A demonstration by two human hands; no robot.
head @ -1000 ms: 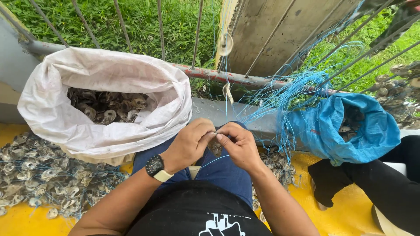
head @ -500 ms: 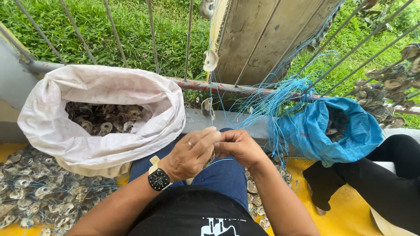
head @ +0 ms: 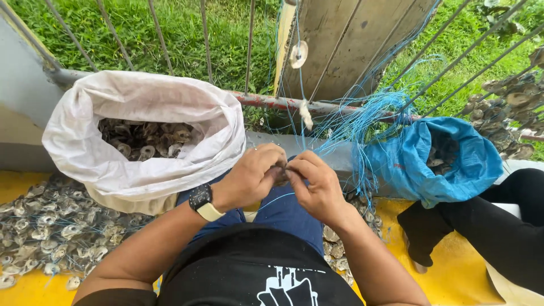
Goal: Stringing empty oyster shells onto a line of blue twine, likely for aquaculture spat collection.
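Bright daylight, no shadows to speak of. Green grass [head: 170, 34] across top of frame behind thin metal railing bars [head: 205, 39]. Rusty horizontal rail [head: 272, 102] mid-frame. Weathered wooden board [head: 351, 45] leaning upper centre. Grey concrete ledge [head: 22, 113] at left edge. Yellow floor [head: 470, 283] along bottom corners.

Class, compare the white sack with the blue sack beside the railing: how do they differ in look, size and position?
The white sack looks larger than the blue sack. The white sack stands to the left of the hands, the blue sack to the right. A bundle of blue strings hangs beside the blue sack, not the white one. Both stand open with rolled rims and hold shells.
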